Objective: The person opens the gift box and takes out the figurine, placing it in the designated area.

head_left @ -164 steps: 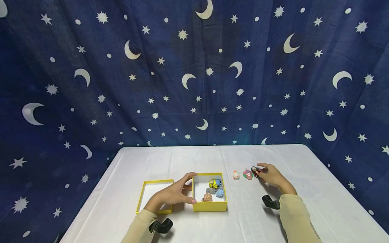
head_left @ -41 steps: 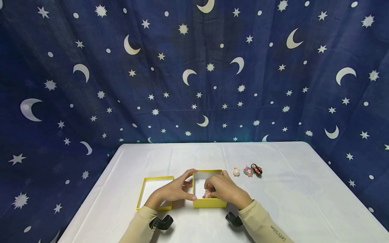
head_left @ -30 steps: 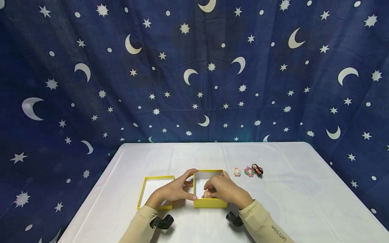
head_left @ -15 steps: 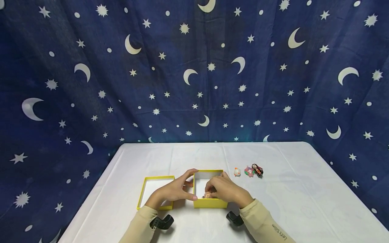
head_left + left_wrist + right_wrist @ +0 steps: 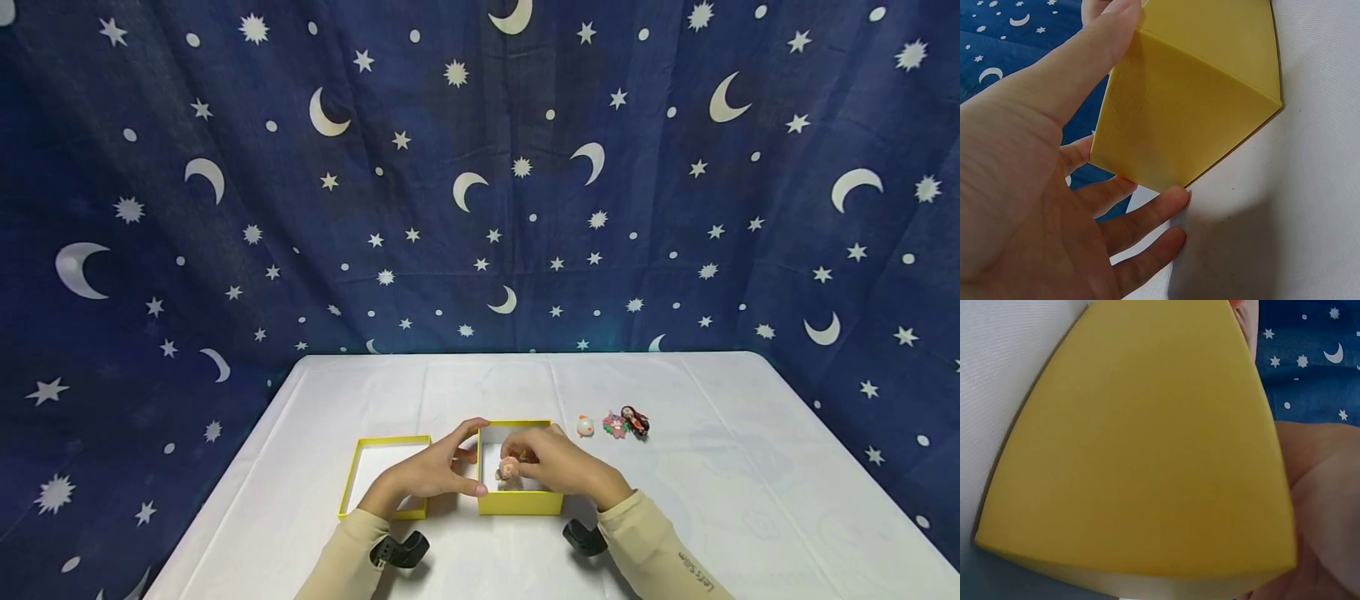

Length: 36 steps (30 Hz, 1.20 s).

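Inside the open yellow box [image 5: 521, 503], my right hand [image 5: 558, 462] pinches a small peach-brown toy figure [image 5: 509, 467] between thumb and fingers. The other things on the box floor are mostly hidden behind that hand. My left hand [image 5: 427, 477] holds the box by its left side, thumb at the front corner and fingers towards the back corner. Up close, the left wrist view has the left thumb on the box's [image 5: 1172, 112] upper edge and the fingers spread along its side. The box wall [image 5: 1141, 444] fills the right wrist view and hides the right fingertips.
Left of the box lies a shallow yellow-rimmed lid [image 5: 384, 440], its white inside up, partly under the left arm. Behind and right stand a small white-orange toy [image 5: 585, 426], a pink toy with green [image 5: 615, 424] and a dark-haired doll [image 5: 636, 422]. A white cloth covers the table [image 5: 720, 483].
My right hand has come from the dark-haired doll into the box. In the last half second the peach-brown figure has risen slightly and turned in its fingers. The left hand keeps its place.
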Tool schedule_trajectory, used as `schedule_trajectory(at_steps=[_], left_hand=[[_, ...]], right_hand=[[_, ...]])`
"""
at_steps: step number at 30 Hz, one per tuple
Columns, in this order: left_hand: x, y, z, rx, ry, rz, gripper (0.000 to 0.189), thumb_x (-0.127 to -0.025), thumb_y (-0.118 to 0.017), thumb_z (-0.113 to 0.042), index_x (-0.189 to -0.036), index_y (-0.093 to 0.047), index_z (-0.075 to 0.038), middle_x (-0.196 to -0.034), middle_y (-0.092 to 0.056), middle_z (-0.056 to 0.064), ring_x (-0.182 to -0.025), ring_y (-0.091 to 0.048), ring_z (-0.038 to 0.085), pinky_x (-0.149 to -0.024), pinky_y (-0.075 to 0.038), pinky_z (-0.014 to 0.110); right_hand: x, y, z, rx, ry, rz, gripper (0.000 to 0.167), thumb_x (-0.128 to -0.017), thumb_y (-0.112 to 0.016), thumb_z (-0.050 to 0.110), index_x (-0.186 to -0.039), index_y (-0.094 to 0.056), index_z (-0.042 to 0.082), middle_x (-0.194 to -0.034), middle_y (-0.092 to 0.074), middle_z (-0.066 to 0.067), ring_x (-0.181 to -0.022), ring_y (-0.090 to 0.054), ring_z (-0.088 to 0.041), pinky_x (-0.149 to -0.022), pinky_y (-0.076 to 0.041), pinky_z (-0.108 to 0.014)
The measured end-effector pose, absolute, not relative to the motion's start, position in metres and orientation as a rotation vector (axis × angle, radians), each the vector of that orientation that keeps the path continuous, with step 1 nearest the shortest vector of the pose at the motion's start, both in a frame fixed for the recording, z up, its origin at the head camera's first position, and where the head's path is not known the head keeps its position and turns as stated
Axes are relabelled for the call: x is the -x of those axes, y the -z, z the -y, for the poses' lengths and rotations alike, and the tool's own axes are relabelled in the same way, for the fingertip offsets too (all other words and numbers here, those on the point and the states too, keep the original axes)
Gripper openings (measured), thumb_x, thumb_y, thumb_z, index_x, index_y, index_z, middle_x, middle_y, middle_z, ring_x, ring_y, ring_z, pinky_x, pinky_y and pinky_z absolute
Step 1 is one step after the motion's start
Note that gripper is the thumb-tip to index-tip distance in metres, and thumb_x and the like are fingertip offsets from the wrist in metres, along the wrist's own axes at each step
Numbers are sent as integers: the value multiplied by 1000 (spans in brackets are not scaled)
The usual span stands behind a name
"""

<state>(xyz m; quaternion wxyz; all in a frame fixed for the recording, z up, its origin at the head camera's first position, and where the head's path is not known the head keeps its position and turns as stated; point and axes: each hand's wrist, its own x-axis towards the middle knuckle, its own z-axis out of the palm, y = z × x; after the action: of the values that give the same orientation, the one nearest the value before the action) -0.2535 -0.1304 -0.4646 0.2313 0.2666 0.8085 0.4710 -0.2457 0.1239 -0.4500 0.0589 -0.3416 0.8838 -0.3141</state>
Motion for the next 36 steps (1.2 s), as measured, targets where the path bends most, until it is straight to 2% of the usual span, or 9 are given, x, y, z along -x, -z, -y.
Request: schedule_trajectory(at_steps=[4, 11, 16, 25, 28, 32, 36], left_hand=[[254, 464, 131, -735, -1283, -2237, 98, -86, -82, -27, -161, -19, -20, -167, -22, 11, -138, -50, 34, -113, -44, 51], [254, 465, 130, -740, -1250, -2274, 96, -87, -82, -27, -160, -20, -22, -167, -24, 11, -137, -51, 33, -113, -44, 51], [253, 465, 129, -725, -1254, -2270, 95, -87, -82, -27, -159, -21, -26, -167, -23, 9, -137, -50, 31, -114, -44, 50], [252, 466, 129, -701, -1281, -2248, 94, -86, -83, -25, -158, -22, -29, -166, -25, 10, -135, -50, 30, -112, -45, 49], [252, 466, 129, -696, -1285, -2245, 94, -86, -83, -24, -157, -23, -30, -165, -26, 11, -134, -50, 30, -111, -45, 49], [253, 466, 128, -698, -1297, -2233, 93, -86, -82, -24, -157, -23, -30, -165, -26, 11, -135, -50, 31, -111, -45, 50], [254, 467, 129, -699, -1303, -2227, 94, -86, -82, -24, -158, -23, -29, -166, -24, 12, -136, -50, 32, -112, -45, 51]], right_hand=[[247, 448, -124, 1017, 1035, -2649, 12, -98, -68, 24, -106, -73, 17, -99, -73, 7, -78, -58, -4, -69, -48, -20], [247, 446, -123, 986, 1139, -2631, 23, -102, -62, 23, -117, -71, 9, -107, -70, 3, -88, -60, -10, -76, -51, -23], [247, 446, -125, 925, 1186, -2672, 27, -102, -61, 28, -120, -71, 10, -111, -67, 2, -95, -62, -12, -82, -53, -28], [247, 441, -131, 865, 1289, -2674, 25, -104, -57, 26, -121, -70, 13, -118, -64, -3, -109, -65, -20, -91, -55, -39], [248, 439, -134, 843, 1331, -2670, 24, -105, -55, 28, -120, -69, 15, -118, -66, -5, -105, -66, -20, -89, -56, -36], [249, 435, -139, 810, 1382, -2658, 28, -106, -54, 32, -124, -67, 14, -117, -70, -9, -92, -65, -18, -78, -54, -27], [250, 430, -142, 780, 1432, -2654, 27, -106, -53, 31, -124, -66, 15, -118, -71, -9, -88, -66, -23, -77, -55, -28]])
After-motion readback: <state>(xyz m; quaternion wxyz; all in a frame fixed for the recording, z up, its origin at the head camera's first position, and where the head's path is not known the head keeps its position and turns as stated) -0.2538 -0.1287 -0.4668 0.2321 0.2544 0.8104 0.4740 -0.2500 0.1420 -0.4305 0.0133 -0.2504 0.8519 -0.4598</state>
